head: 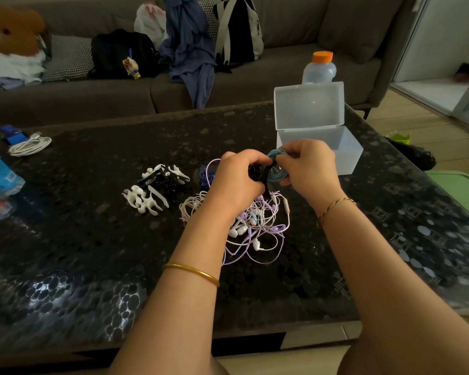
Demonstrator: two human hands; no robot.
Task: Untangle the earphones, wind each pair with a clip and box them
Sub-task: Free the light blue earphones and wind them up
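From my end of the feed, both hands are working close together above the middle of the counter, just in front of the box. The left hand is curling its fingers tightly inward and gripping a black clip, which is sticking out between the two hands. The right hand is pinching the blue earphones between thumb and fingertips. The blue earphones are wound into a small coil that is touching the black clip. I cannot tell whether the clip is already closing around the coil, as the fingers are hiding that spot.

Under the hands and wrists, a tangle of white and purple earphones is lying on the counter, with its loops spreading toward me. A dark blue pair is peeking out just left of the left hand. Farther left, the loose clips, some white and some black, are sitting in a heap, apart from the tangle.

The box is clear plastic and standing open, its lid tilting up at the back. I am seeing nothing inside it through the wall. Behind it, a bottle with an orange cap is standing at the far edge. At the far left, a coiled white cable is resting on the counter.

A gold bangle is circling the left forearm, and a thin bracelet is circling the right wrist.
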